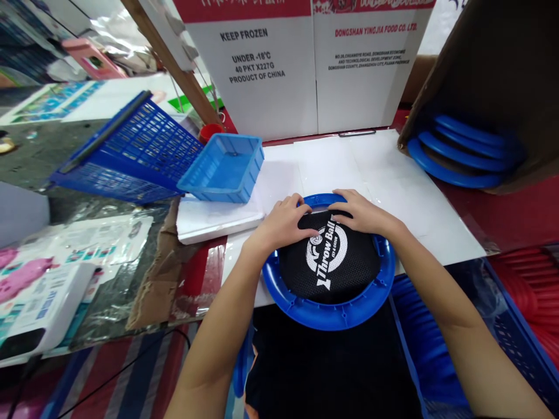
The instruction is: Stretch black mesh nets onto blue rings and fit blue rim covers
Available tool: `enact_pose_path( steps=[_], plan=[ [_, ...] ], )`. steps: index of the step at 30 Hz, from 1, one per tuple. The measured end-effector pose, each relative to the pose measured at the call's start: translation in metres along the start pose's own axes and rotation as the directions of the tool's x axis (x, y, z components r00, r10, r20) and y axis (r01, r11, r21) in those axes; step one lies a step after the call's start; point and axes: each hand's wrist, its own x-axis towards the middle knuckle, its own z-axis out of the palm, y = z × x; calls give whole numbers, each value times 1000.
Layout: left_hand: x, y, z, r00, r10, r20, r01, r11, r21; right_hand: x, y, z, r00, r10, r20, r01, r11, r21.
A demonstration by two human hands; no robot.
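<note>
Both forearms reach in from the bottom of the frame; the left hand (286, 224) and right hand (362, 212) lie with fingers bent on the far edge of the black mesh (349, 273). Whether they pinch it cannot be told. The mesh reads "Throw Ball" and sits in a blue ring (327, 314) at lower centre on the worktop (393, 174). The white carton (271, 75) behind reads "KEEP FROZEN". At upper right, a cardboard box (493, 70) holds stacked blue rings (458, 151).

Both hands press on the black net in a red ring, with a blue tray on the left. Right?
No, the ring is blue, not red; the head view shows it. The left hand and right hand do press on the black net, with the blue tray on the left.
</note>
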Motion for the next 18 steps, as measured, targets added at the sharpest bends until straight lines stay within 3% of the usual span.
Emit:
enact_pose_path(
  steps=[4, 9, 14, 18],
  plan=[
    [2, -7, 2, 1000, 4, -7, -5, 997, -82, 0, 1, -2, 999, 10, 50, -11, 999, 30],
    [2, -19, 4, 1000, -2, -23, -6, 953, -303, 1, 1, -6, 998, 54, 25, -55, 997, 49],
    [3, -22, 2, 1000, -1, 18, 7, 952, -307, 3, 1, -5, 998, 56, 0, -56, 995, 78],
    [1, -25, -7, 997, -66, -37, 46, 915, -401, 5, 3, -6, 998, 58, -15, -55, 988, 147]
  ],
)
